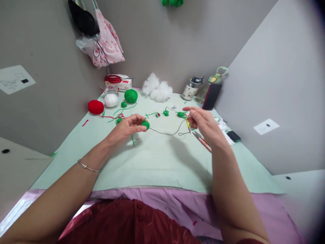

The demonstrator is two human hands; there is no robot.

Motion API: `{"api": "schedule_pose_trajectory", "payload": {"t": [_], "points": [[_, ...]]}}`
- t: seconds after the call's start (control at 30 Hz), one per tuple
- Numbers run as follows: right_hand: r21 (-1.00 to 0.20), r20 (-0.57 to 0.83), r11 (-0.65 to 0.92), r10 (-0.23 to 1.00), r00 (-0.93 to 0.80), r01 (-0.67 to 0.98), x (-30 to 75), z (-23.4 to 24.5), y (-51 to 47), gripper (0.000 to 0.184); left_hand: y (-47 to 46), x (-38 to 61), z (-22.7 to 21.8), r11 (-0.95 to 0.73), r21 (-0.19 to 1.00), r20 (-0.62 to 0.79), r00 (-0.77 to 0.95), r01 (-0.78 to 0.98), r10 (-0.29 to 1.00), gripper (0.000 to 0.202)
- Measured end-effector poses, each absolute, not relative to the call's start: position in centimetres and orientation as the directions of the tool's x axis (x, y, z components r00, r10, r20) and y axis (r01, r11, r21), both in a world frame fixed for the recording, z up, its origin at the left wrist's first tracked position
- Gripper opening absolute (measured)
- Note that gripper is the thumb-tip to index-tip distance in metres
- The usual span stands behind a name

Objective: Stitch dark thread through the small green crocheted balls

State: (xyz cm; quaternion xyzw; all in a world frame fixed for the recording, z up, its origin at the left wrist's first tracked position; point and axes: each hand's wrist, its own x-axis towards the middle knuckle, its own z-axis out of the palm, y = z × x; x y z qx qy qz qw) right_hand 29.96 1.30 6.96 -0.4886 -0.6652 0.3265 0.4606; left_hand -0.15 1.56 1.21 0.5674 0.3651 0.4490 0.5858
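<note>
My left hand (132,124) pinches a small green crocheted ball (145,124) between thumb and fingertips, above the table. A dark thread (166,134) runs from this ball in a slack curve across to my right hand (199,122). The right fingers are closed on the thread, with the index finger stretched out; whether a needle is there too, I cannot tell. Below that hand lie scissors (203,141) with orange-red handles, and a yellow-handled tool (188,123) partly hidden by the fingers. Another green piece (181,114) lies just behind it.
At the back left are red yarn (95,107), white yarn (111,100) and a green yarn ball (131,96). White stuffing (158,88) sits at the back middle. A pen holder (190,91), a bottle (215,79) and a leaning phone (212,97) stand at the back right.
</note>
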Motion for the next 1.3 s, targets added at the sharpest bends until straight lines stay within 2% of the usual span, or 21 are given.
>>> {"api": "schedule_pose_trajectory", "payload": {"t": [0.13, 0.27, 0.37, 0.5, 0.63, 1.1, 1.2, 1.3], "points": [[-0.860, 0.262, 0.360, 0.920, -0.291, 0.363, 26.7, 5.9, 0.0, 0.028, 1.6, 0.0, 1.2, -0.061, 0.994, 0.088, 0.337, -0.091, 0.937, 0.033], [-0.816, 0.273, 0.406, 0.898, -0.344, 0.412, 24.5, 5.3, -1.2, 0.011, 1.6, 0.0, 1.3, -0.077, 0.993, 0.104, 0.347, -0.091, 0.932, 0.034], [-0.743, 0.374, 0.489, 0.869, -0.323, 0.456, 23.6, 4.8, -1.5, 0.010, 1.5, 0.1, 1.4, -0.084, 0.993, 0.110, 0.354, -0.089, 0.929, 0.032], [-0.548, 0.546, 0.625, 0.771, -0.329, 0.555, 22.9, 4.4, -1.6, 0.013, 1.4, 0.1, 1.4, -0.071, 0.993, 0.099, 0.357, -0.091, 0.929, 0.031], [-0.456, 0.591, 0.668, 0.721, -0.362, 0.587, 22.6, 4.0, -1.7, 0.015, 1.6, 0.0, 1.1, -0.068, 0.992, 0.104, 0.368, -0.110, 0.924, 0.032], [-0.364, 0.555, 0.676, 0.710, -0.433, 0.641, 22.4, 3.7, -1.9, 0.015, 1.5, 0.0, 1.0, -0.071, 0.993, 0.101, 0.375, -0.093, 0.921, 0.032], [-0.374, 0.540, 0.664, 0.723, -0.430, 0.647, 22.2, 3.6, -1.9, 0.016, 1.5, 0.1, 1.1, -0.073, 0.994, 0.098, 0.371, -0.081, 0.923, 0.034], [-0.433, 0.523, 0.651, 0.745, -0.414, 0.623, 22.2, 3.6, -1.9, 0.016, 1.4, 0.2, 1.1, -0.059, 0.995, 0.087, 0.373, -0.084, 0.924, 0.035]]}}
